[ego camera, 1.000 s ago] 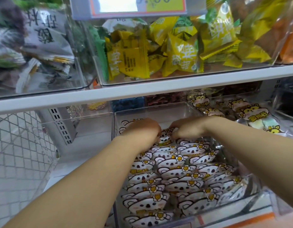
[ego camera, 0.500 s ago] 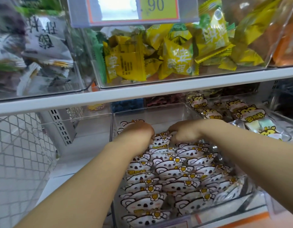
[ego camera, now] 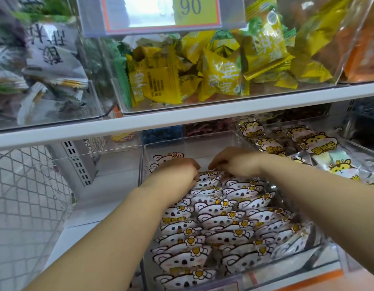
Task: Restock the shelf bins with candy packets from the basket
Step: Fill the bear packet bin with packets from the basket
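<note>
- Head view: both bare forearms are extended into a clear shelf bin [ego camera: 209,141] at the centre of the frame, below a white shelf board [ego camera: 203,116].
- The left hand [ego camera: 177,169] is curled, fingers bent down onto the rear koala-print candy packets [ego camera: 221,217]; whether a packet is pinched cannot be told.
- The right hand [ego camera: 234,162] is laid just beside it, fingertips [ego camera: 213,165] pressed to the back row, its grip likewise unclear.
- The packets are seen standing in overlapping rows, filling the bin toward the lower frame.
- Hamster-print packets [ego camera: 316,141] are held in the bin at right.
- Yellow wrapped sweets [ego camera: 221,74] and a price tag [ego camera: 161,13] are shown in the upper frame.
</note>
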The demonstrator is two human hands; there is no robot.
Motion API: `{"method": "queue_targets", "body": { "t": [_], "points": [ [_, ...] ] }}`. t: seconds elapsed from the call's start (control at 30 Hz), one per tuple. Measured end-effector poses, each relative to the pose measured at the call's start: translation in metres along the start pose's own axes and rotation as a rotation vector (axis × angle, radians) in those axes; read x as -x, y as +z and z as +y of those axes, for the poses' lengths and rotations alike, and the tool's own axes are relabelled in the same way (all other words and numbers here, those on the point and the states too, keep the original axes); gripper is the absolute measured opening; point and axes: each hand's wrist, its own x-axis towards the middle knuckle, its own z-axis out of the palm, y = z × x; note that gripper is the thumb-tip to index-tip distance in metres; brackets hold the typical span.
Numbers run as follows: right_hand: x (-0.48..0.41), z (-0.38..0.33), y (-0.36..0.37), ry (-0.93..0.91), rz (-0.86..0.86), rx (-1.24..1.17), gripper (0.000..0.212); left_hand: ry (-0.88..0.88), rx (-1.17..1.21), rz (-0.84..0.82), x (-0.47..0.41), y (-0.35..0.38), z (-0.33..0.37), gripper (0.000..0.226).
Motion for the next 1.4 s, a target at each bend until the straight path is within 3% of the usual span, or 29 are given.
{"method": "queue_targets", "body": {
  "t": [0.2,0.5,0.77,0.97,1.1,1.4],
  "points": [
    [-0.006,-0.004,-0.003,-0.004,-0.025,0.071,0.031,0.033,-0.032,0.001,0.004,-0.001,0.000,0.027],
    [-0.005,-0.007,0.001,0.003,-0.138,0.111,0.043,0.026,-0.052,0.024,0.004,0.002,-0.001,0.023],
    [-0.004,-0.010,0.009,-0.046,0.067,0.085,0.030,-0.016,-0.085,0.052,0.012,0.001,-0.003,0.028],
    [-0.002,-0.013,0.009,-0.045,-0.014,0.020,0.015,-0.005,-0.102,0.060,0.016,-0.001,0.003,0.029],
    [-0.006,-0.025,0.011,-0.009,-0.095,-0.018,0.030,-0.003,-0.102,0.077,0.015,0.001,0.002,0.026],
    [-0.006,-0.023,0.015,0.049,-0.045,-0.102,0.037,-0.015,-0.085,0.067,0.014,0.001,0.002,0.028]
  ]
}}
